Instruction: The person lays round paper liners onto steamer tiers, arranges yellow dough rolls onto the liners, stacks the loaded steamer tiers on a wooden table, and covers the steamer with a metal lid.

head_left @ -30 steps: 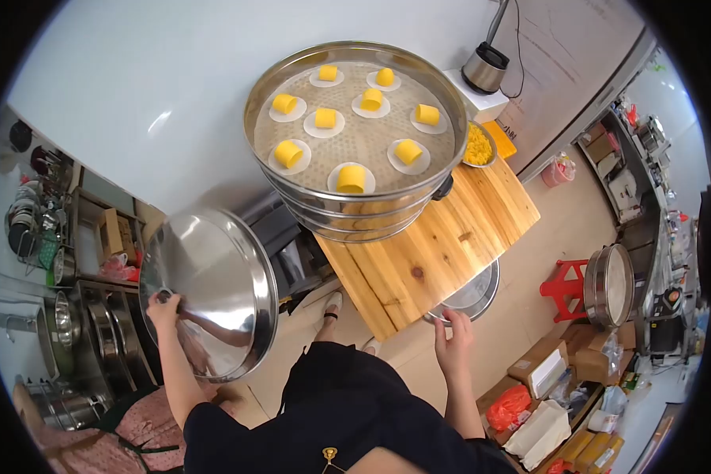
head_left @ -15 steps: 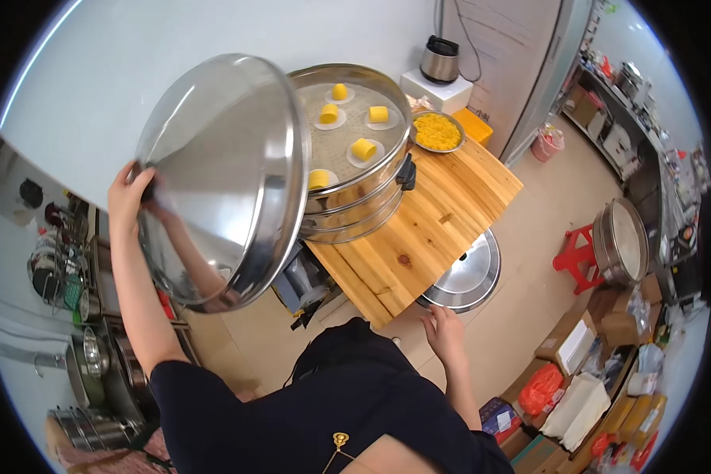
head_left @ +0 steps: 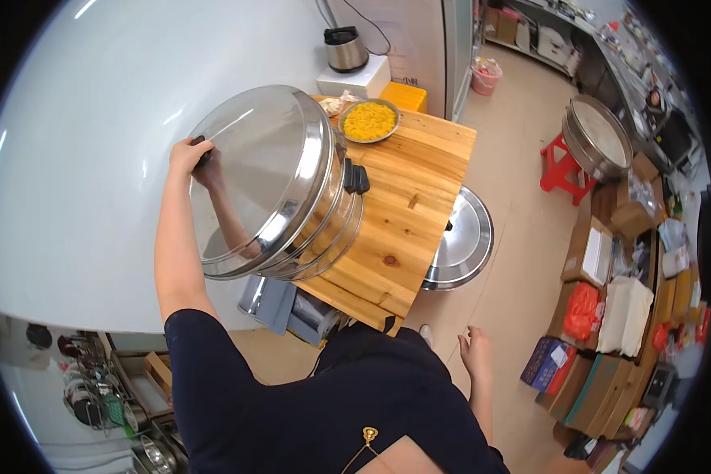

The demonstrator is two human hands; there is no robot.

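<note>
My left hand (head_left: pixel 189 156) is closed round the black knob of a big domed steel lid (head_left: pixel 253 158). The lid covers the top of the stacked steamer (head_left: pixel 324 249), and the yellow rolls inside are hidden. Whether its rim sits fully on the top tier I cannot tell. A black side handle (head_left: pixel 356 177) sticks out from the steamer toward the wooden table (head_left: pixel 411 166) it stands on. My right hand (head_left: pixel 475 351) hangs over the floor at my side, fingers loosely bent and apart, holding nothing.
A bowl of shredded yellow food (head_left: pixel 370 121) stands on the table's far end. Another steel lid (head_left: pixel 462 241) is low beside the table. On the right are a red stool (head_left: pixel 562 174) bearing a steamer tier (head_left: pixel 596 138), and several cardboard boxes (head_left: pixel 588 249).
My left hand has brought the lid over the steamer, covering the yellow rolls. My right hand has moved away from the table edge. The view has turned to the right.
</note>
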